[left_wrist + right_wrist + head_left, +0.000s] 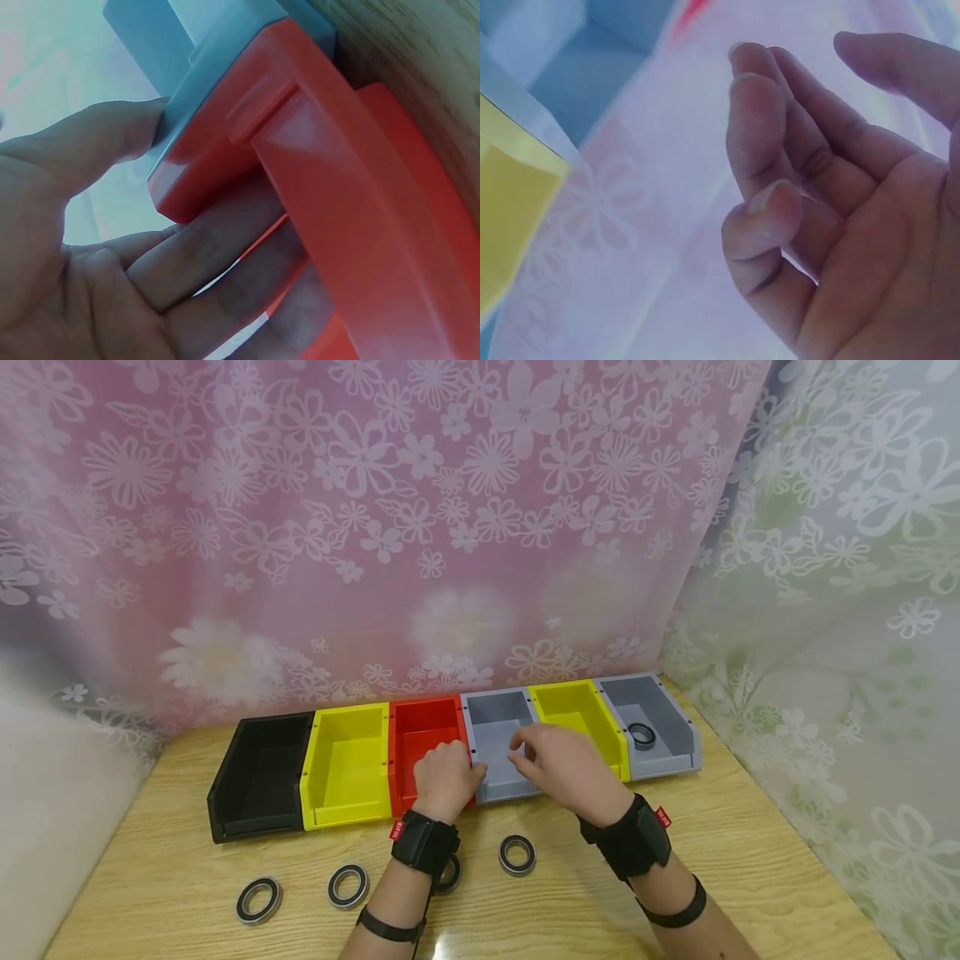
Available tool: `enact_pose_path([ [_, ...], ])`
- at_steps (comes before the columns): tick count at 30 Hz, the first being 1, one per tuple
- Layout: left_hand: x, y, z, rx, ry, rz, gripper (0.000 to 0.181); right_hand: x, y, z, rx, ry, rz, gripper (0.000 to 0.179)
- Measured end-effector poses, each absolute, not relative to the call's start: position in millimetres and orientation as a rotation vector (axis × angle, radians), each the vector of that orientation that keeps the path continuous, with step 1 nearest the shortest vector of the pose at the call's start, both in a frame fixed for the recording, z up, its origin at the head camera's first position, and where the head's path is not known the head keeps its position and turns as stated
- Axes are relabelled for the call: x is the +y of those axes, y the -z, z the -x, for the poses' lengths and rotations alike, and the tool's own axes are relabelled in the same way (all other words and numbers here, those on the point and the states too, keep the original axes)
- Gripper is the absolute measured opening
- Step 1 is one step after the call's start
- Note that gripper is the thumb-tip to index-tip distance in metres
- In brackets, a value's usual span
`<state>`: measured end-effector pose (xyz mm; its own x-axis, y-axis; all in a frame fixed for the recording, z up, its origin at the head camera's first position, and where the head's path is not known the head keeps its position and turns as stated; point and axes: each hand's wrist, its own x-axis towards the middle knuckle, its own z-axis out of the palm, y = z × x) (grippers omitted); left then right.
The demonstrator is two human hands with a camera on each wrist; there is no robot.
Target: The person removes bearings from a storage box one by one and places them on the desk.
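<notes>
My left hand (446, 777) grips the side walls where the red bin (426, 720) meets the middle grey bin (497, 714). In the left wrist view, the thumb (124, 135) presses on the grey side while the other fingers reach into the red bin. Over the middle grey bin and the right-hand yellow bin (573, 703) hovers my right hand (566, 772), its fingers loosely bent. Nothing lies between the fingers (757, 127) in the right wrist view. A ball bearing (642, 745) sits inside the far-right grey bin (626, 693).
Several bearings lie on the wooden table in front of the bins: one at far left (243, 906), another bearing (334, 892) beside it, one bearing (451, 884) partly behind the left wrist, and a bearing (517, 871) right of it. A black bin (262, 756) and a yellow bin (348, 768) stand left.
</notes>
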<state>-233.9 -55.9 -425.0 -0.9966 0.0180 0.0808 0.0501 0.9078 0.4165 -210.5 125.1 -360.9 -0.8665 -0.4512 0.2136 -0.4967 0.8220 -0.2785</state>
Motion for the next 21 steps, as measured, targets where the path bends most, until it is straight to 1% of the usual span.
enact_pose_path([
  [5,-56,423,233,-3.022,0.653,0.032,0.048,133,345,213,-2.796,-0.611,-0.690,0.017],
  [12,-58,424,234,-3.013,0.648,0.008,0.047,136,342,215,-2.757,-0.630,-0.690,0.016],
  [21,-56,425,234,-3.015,0.631,0.029,0.048,139,344,219,-2.769,-0.647,-0.662,0.028],
])
